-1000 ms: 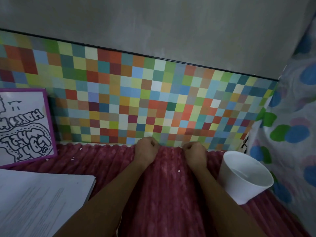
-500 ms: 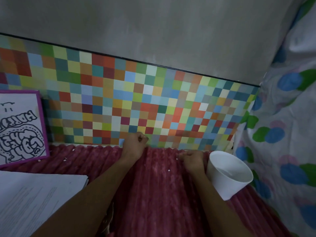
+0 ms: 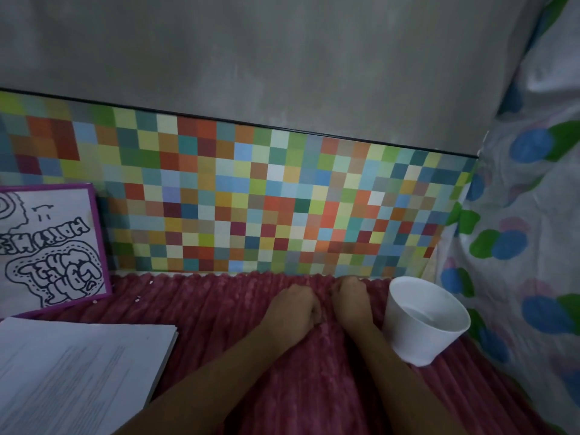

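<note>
Ribbed dark-pink cloth (image 3: 219,324): we note it lies flat across the whole surface. Its far edge runs along the foot of the chequered multicolour panel (image 3: 251,199).

Left hand (image 3: 293,309): knuckles up, resting on the cloth a little short of the far edge. The fingers are curled under.

Right hand (image 3: 350,298): just beside the left, set closer to the cloth's far edge, fingers likewise curled down onto the fabric. The two hands sit near each other with a narrow strip of cloth between them.

The fingertips of both are hidden. We cannot tell whether either hand pinches the fabric or only presses on it.

White cup (image 3: 423,321): stands on the cloth just right of the right wrist, tilted, mouth toward us.

A few small white specks (image 3: 137,298) lie on the cloth, well left of the hands.

Stack of printed paper (image 3: 78,365): near left corner.

Purple-framed drawing (image 3: 47,246): leans at far left.

Sheet with blue and green spots (image 3: 518,246): hangs at right.
</note>
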A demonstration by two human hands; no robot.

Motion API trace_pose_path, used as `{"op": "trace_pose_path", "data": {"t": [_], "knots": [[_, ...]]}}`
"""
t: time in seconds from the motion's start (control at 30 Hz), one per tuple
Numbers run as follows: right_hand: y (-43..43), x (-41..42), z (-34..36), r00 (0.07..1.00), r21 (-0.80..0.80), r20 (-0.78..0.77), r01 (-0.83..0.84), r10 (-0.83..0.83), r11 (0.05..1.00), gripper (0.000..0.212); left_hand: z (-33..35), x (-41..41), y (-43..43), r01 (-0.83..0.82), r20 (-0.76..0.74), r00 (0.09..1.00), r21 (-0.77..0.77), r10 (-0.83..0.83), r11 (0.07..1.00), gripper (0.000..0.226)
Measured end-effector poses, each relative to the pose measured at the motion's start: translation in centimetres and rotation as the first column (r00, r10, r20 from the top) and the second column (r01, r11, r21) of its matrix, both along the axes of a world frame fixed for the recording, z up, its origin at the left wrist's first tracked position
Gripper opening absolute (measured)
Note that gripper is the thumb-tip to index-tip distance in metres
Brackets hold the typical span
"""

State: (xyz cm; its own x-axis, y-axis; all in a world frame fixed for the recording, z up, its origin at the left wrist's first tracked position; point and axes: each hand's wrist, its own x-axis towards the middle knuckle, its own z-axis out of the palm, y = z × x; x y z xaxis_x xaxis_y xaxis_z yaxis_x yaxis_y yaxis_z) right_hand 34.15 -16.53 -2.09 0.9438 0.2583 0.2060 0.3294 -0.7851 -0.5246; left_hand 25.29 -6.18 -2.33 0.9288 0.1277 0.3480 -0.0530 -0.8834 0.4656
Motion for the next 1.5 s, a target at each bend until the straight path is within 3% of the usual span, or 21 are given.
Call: {"op": "trace_pose_path", "data": {"t": [0.17,0.23,0.4,0.5,0.57,0.67,0.77,0.83,1.0,1.17,1.23,1.37,1.5], "knots": [[0.1,0.7,2.2,0.999,0.15,0.047,0.017,-0.025,0.988,0.026,0.0,-0.2,-0.1,-0.019,0.014,1.0,0.03,0.019,0.999,0.019],[0.1,0.1,4.5,0.994,0.123,0.111,-0.007,-0.007,0.992,0.022,-0.3,0.0,0.1,-0.019,0.009,1.0,-0.012,0.019,1.0,0.02],[-4.0,-1.7,10.0,0.978,0.204,0.209,-0.048,0.005,0.978,0.032,0.0,0.7,1.5,-0.05,-0.115,0.993,-0.403,0.004,0.914,0.027],[-8.5,-1.5,11.9,0.981,0.149,0.192,-0.043,0.013,0.988,0.032,1.1,0.8,2.1,-0.123,-0.163,0.986,-0.616,0.026,0.778,0.025],[-10.9,-1.0,12.4,0.987,0.086,0.161,-0.025,0.011,0.996,0.024,2.0,0.9,1.6,-0.136,-0.146,0.988,-0.661,0.051,0.738,0.023],[-12.9,-0.4,12.1,0.996,-0.003,0.091,-0.025,0.026,1.0,0.012,4.1,2.0,-1.3,-0.007,0.062,0.997,-0.576,0.053,0.818,0.029],[-13.7,-0.1,11.5,0.997,-0.093,0.015,-0.068,0.069,0.993,0.011,7.1,3.1,-5.9,0.197,0.211,0.972,-0.474,-0.106,0.858,0.016],[-14.0,-0.2,11.3,0.996,-0.139,-0.001,-0.085,0.086,0.987,0.015,8.6,3.8,-8.3,0.289,0.231,0.948,-0.35,-0.217,0.891,0.017],[-14.4,-0.9,11.0,0.996,-0.117,0.089,-0.01,0.021,0.993,0.016,9.0,4.6,-10.7,0.163,0.215,0.965,-0.057,-0.147,0.985,0.012],[-14.8,-1.5,11.6,0.997,-0.027,0.052,0.062,-0.06,0.998,0.003,9.3,4.2,-11.3,0.06,0.211,0.977,-0.139,-0.03,0.988,0.015],[-15.2,-1.5,11.7,0.999,-0.068,0.042,0.038,-0.035,0.997,0.007,9.1,4.5,-11.1,0.091,0.124,0.989,-0.129,-0.075,0.987,0.008],[-15.8,-1.5,12.0,0.994,-0.179,-0.061,-0.103,0.093,0.978,0.027,8.0,5.3,-10.6,0.176,0.003,0.984,-0.183,-0.179,0.967,0.018],[-16.2,-1.4,12.0,0.983,-0.133,-0.1,-0.164,0.152,0.977,0.026,7.4,5.1,-10.8,0.173,0.115,0.982,-0.247,-0.149,0.953,0.004]]}}
